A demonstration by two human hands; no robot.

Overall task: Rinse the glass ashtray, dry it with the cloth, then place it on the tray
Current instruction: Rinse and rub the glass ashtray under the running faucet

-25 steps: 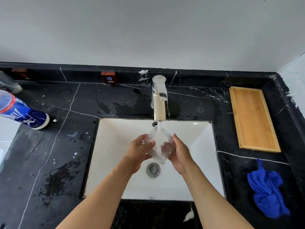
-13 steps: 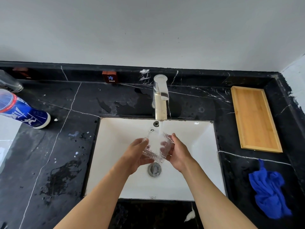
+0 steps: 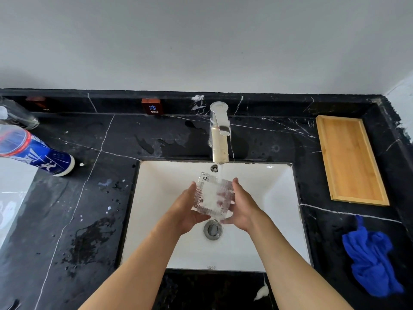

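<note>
A square ribbed glass ashtray (image 3: 212, 196) is held tilted over the white sink (image 3: 156, 231), under water running from the metal tap (image 3: 220, 139). My left hand (image 3: 186, 212) grips its left side and my right hand (image 3: 242, 208) grips its right side. A wooden tray (image 3: 348, 158) lies on the black counter at the right. A crumpled blue cloth (image 3: 372, 258) lies on the counter below the tray.
The drain (image 3: 212, 229) sits just below the hands. A blue and white bottle (image 3: 33, 153) lies at the left edge, with a clear bottle (image 3: 20, 115) behind it. A small "COLD" label block (image 3: 153, 106) stands on the back ledge. The counter (image 3: 89, 220) has wet patches.
The ashtray has turned in my hands from a corner-up tilt to a flatter pose with its face toward me. Both hands stay under the running water.
</note>
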